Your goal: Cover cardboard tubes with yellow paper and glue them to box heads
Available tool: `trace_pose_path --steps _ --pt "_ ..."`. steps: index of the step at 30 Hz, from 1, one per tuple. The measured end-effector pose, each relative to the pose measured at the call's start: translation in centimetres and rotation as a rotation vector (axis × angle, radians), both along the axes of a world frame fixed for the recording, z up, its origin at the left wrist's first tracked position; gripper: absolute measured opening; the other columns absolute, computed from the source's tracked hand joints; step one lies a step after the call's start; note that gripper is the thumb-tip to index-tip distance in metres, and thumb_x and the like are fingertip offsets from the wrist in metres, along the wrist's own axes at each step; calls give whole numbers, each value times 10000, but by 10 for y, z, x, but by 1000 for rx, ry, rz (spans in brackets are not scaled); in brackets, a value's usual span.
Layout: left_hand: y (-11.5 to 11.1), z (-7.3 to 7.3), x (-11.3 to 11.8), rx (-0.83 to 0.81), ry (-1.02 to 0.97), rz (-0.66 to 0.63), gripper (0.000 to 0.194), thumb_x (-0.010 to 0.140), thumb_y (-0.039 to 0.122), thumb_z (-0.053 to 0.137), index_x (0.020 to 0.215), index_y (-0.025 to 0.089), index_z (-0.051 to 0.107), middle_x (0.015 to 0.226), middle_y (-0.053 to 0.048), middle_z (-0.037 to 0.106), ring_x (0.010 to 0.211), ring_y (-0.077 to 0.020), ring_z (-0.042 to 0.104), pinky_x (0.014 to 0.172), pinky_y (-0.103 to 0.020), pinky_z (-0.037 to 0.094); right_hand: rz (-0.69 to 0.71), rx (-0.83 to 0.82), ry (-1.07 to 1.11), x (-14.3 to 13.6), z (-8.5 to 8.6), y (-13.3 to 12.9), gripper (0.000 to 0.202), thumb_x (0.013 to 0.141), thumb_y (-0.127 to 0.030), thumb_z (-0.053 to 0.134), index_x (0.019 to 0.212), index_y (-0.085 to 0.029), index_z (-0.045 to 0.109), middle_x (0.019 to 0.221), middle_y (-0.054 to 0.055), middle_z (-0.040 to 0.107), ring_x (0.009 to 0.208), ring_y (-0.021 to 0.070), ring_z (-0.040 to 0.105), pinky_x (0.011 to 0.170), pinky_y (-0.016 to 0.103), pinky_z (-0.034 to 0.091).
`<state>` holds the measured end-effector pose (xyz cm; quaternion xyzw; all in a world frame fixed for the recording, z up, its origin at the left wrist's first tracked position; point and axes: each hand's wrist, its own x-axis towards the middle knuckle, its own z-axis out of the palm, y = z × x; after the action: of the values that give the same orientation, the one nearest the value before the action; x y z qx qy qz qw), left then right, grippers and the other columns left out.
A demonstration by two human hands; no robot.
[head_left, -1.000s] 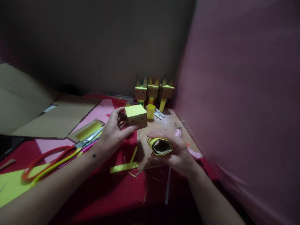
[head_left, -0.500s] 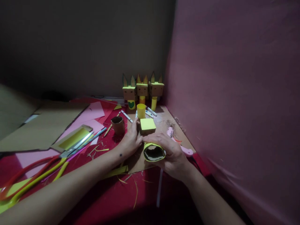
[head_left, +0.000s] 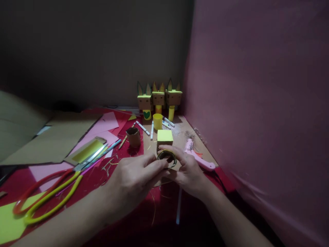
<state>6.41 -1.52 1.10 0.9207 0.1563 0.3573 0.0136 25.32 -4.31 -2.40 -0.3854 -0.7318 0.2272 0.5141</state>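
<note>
Both hands meet at a short cardboard tube with a yellow paper rim [head_left: 166,152], its open end facing me. My right hand [head_left: 189,171] is wrapped round its right side. My left hand [head_left: 136,175] pinches the near left part of the rim, fingertips at the opening. Just beyond the tube stands a small cardboard box with a bright yellow top [head_left: 165,136]. To the right of my right hand lies a pink glue gun [head_left: 202,162]. A bare brown cardboard tube [head_left: 133,138] stands upright to the left of the box.
Three cardboard figures with pointed ears [head_left: 158,97] stand at the back, behind a yellow cylinder [head_left: 157,121] and several markers [head_left: 142,128]. Large red-and-yellow scissors [head_left: 77,169] lie left, near pink paper [head_left: 108,122] and a cardboard sheet [head_left: 59,137]. A glue stick [head_left: 178,207] lies in front.
My left hand has moved from beside the box back to the tube's rim and now grips it. My right hand still holds the tube, whose opening now looks smaller and rounder.
</note>
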Motion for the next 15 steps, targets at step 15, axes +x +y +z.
trace_pose_path --steps 15 --pt "4 -14 -5 163 -40 76 109 947 89 477 910 143 565 720 -18 499 585 -141 438 513 -275 331 -131 239 -44 -19 -3 1 310 899 -249 635 1197 -226 554 1024 77 681 949 222 641 837 385 536"
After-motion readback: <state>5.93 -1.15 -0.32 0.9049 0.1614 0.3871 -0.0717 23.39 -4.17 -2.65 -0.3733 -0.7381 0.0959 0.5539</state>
